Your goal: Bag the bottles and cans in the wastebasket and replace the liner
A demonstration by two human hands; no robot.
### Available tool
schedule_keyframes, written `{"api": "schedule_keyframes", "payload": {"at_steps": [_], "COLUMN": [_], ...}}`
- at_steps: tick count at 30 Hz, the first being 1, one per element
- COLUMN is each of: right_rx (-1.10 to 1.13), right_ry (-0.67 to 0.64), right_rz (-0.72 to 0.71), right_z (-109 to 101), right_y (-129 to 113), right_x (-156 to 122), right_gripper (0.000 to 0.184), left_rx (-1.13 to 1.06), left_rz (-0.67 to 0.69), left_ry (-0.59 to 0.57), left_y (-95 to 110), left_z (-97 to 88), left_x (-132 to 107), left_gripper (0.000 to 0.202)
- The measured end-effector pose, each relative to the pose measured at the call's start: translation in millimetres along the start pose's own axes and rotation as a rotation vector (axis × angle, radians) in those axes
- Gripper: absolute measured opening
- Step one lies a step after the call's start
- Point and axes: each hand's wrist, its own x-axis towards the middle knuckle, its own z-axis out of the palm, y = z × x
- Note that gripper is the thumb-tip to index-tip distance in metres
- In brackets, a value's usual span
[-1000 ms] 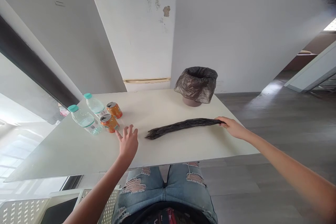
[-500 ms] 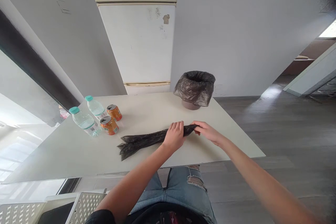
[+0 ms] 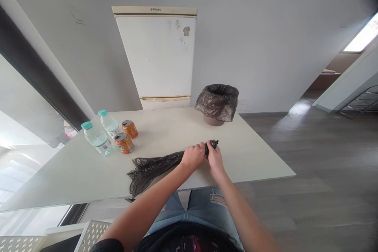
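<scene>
A black plastic bag (image 3: pixel 159 164), thin and gathered lengthwise, stretches across the front of the white table. Its loose, flared end lies to the left, drooping at the table's front edge. My left hand (image 3: pixel 193 155) is closed round the bag near its right end. Right beside it, my right hand (image 3: pixel 215 157) grips the bunched tip, which shows as a small dark lump above the fingers. Behind my hands stands a small bin (image 3: pixel 213 121) lined with another black bag (image 3: pixel 218 102), its mouth open and its edge folded over the rim.
Two clear bottles with teal caps (image 3: pixel 99 141) (image 3: pixel 110 124) and two orange cans (image 3: pixel 124 143) (image 3: pixel 130 128) stand on the left of the table (image 3: pixel 251 157). A white fridge (image 3: pixel 159 55) is behind it. A perforated white basket (image 3: pixel 91 236) sits low at the left.
My right hand has moved left, up against my left hand, and the bag's right end is now bunched up. The bag's loose left end has sagged nearer the front edge.
</scene>
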Motion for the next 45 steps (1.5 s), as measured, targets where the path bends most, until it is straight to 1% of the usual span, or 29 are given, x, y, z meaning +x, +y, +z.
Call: {"api": "schedule_keyframes", "payload": {"at_steps": [3, 5, 8, 11, 14, 18, 21, 23, 27, 29, 31, 32, 33, 34, 35, 36, 37, 39, 40, 41, 42, 43, 45], "right_rx": [0.139, 0.235, 0.358, 0.428, 0.465, 0.475, 0.436, 0.384, 0.227, 0.135, 0.042, -0.057, -0.203, -0.389, -0.615, -0.819, -0.982, -1.223, -1.315, -1.383, -1.430, -1.458, -1.480], "right_ry": [0.166, 0.215, 0.204, 0.172, 0.182, 0.254, 0.305, 0.339, 0.382, 0.412, 0.448, 0.456, 0.444, 0.399, 0.322, 0.192, 0.030, -0.261, -0.375, -0.461, -0.520, -0.557, -0.585], "right_rz": [0.003, -0.012, -0.004, 0.035, 0.069, 0.100, 0.086, 0.065, -0.019, -0.095, -0.184, -0.240, -0.306, -0.379, -0.456, -0.527, -0.579, -0.656, -0.692, -0.725, -0.752, -0.771, -0.786], "right_z": [-12.7, -26.8, -46.8, -58.0, -65.1, -81.2, -91.6, -91.6, -77.4, -69.7, -61.5, -55.7, -47.7, -36.9, -23.4, -7.3, 10.5, 46.8, 62.9, 76.6, 87.4, 95.2, 103.5], "right_y": [-7.1, -14.5, -22.4, -21.5, -16.4, -16.1, -20.6, -22.7, -23.7, -27.0, -35.3, -41.0, -47.0, -52.7, -57.4, -60.6, -61.8, -58.1, -53.5, -47.7, -41.1, -34.3, -22.1], "right_x": [10.5, 19.1, 31.4, 42.6, 55.1, 72.4, 81.2, 83.7, 79.4, 72.8, 62.9, 56.5, 49.0, 40.7, 31.6, 22.4, 13.5, -1.3, -6.5, -10.1, -12.1, -12.7, -11.1], "right_gripper": [0.046, 0.040, 0.033, 0.033, 0.034, 0.037, 0.038, 0.038, 0.032, 0.026, 0.022, 0.022, 0.022, 0.023, 0.025, 0.026, 0.026, 0.023, 0.021, 0.020, 0.019, 0.020, 0.025], "left_rx": [0.039, 0.063, 0.088, 0.108, 0.120, 0.117, 0.091, 0.055, -0.054, -0.110, -0.153, -0.170, -0.184, -0.197, -0.209, -0.220, -0.231, -0.254, -0.267, -0.280, -0.291, -0.308, -0.370], "left_rz": [0.035, 0.052, 0.074, 0.076, 0.069, 0.060, 0.042, 0.024, -0.007, -0.006, 0.002, 0.006, 0.011, 0.015, 0.019, 0.020, 0.019, 0.008, -0.005, -0.022, -0.041, -0.059, -0.077], "left_ry": [-0.023, -0.047, -0.074, -0.075, -0.072, -0.081, -0.073, -0.064, -0.023, 0.008, 0.029, 0.035, 0.039, 0.041, 0.043, 0.044, 0.046, 0.050, 0.052, 0.053, 0.054, 0.057, 0.073], "left_y": [-24.6, -44.1, -71.4, -93.5, -113.2, -136.6, -148.3, -152.5, -155.7, -157.0, -158.2, -158.8, -159.3, -159.7, -160.0, -160.4, -160.7, -161.5, -162.0, -162.6, -163.3, -164.0, -165.7], "left_z": [7.0, 12.4, 19.8, 23.1, 20.8, 14.9, 14.1, 15.9, 19.6, 20.0, 20.2, 20.6, 21.2, 21.9, 22.8, 23.6, 24.3, 25.1, 25.2, 25.2, 25.2, 25.2, 25.2], "left_x": [-9.1, -18.5, -34.2, -46.4, -52.9, -57.0, -58.6, -58.8, -59.7, -61.6, -63.7, -64.4, -64.7, -64.5, -64.1, -63.5, -62.9, -62.4, -62.6, -63.2, -64.1, -65.2, -67.6], "left_gripper": [0.027, 0.027, 0.025, 0.024, 0.025, 0.028, 0.032, 0.033, 0.035, 0.035, 0.033, 0.032, 0.031, 0.030, 0.030, 0.029, 0.029, 0.029, 0.029, 0.029, 0.030, 0.033, 0.048]}}
